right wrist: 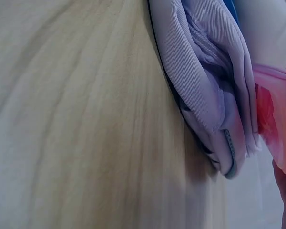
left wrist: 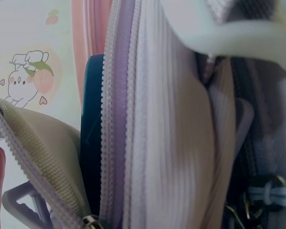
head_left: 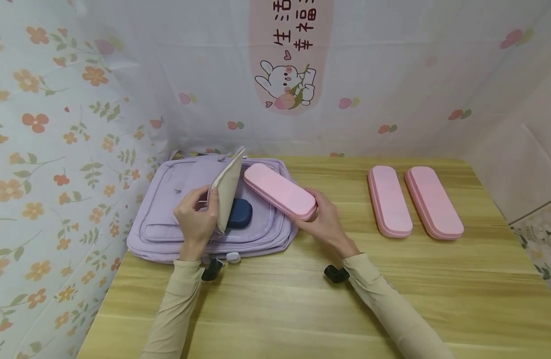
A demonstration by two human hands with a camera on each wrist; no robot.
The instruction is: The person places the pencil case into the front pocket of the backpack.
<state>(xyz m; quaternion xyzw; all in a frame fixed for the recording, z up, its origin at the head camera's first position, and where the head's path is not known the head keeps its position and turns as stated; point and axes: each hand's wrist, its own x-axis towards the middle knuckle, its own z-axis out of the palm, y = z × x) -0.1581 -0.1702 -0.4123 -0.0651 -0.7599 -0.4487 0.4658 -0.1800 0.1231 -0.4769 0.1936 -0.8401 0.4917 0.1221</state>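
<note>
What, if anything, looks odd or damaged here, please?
Only the rabbit print on the backdrop looks odd, as it lies on its side. Nothing looks spilled or damaged on the table or lilac bag.

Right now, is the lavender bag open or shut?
Open: the left hand holds its flap up, showing a dark blue case inside.

In the head view we see soft, even light, with a pale sheen on the table [head_left: 266, 304] below the fingers [head_left: 214, 198]. The left wrist view is dimmer, and a pale shape [left wrist: 238, 40], above and right of the fingers, is blurred for us. In the right wrist view we find the table's grain left of the fingers softened, with shadow along the bag [right wrist: 195, 71].
</note>
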